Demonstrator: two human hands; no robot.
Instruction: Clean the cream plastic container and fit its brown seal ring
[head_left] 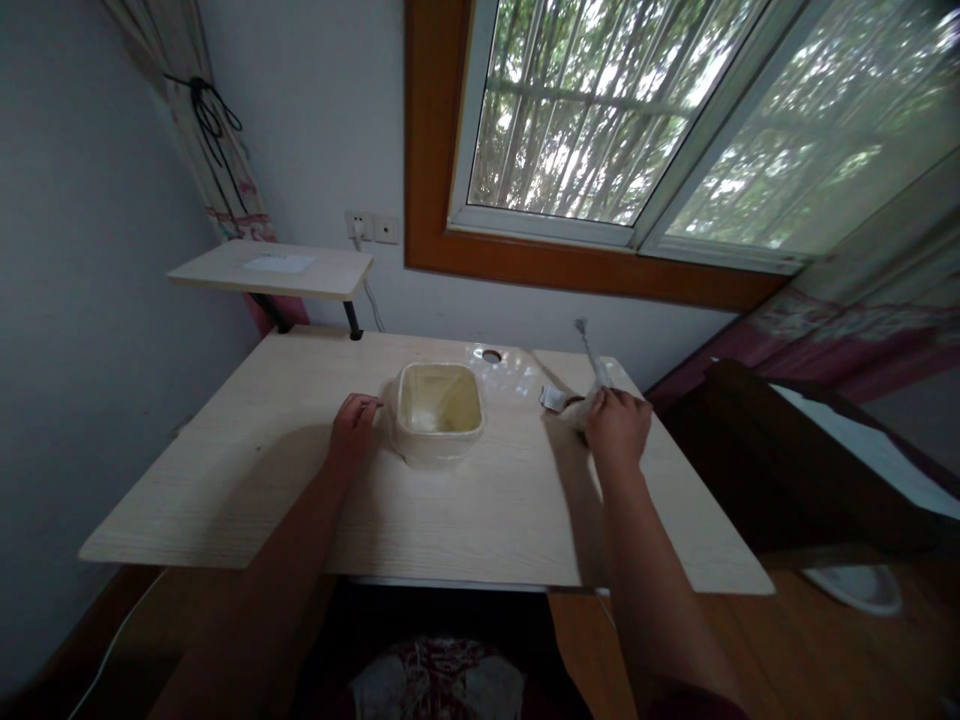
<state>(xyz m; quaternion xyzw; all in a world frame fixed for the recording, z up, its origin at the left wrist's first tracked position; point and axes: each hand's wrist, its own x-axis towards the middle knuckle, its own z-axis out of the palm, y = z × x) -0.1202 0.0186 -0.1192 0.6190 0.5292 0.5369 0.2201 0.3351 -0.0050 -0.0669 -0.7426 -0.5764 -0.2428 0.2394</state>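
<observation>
Evidently, my right grip (619, 430) is clamped on a slim pale stick (594, 360), best held firm, at the worktop's (480, 530) right; my left grip (352, 430), closure unclear, is just beside the cream tub (442, 452)

on pale desk (480, 530): cream tub (439, 450), raised shelf (330, 272)

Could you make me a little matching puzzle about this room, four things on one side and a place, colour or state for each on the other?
1. Tub
2. Raised shelf
3. Outer window frame
4. Right hand

A. Orange-brown
B. Holding a thin stick-like item
C. Pale cream, open at the top
D. At the far left, with a white sheet on it

Pairs: 1-C, 2-D, 3-A, 4-B
</observation>
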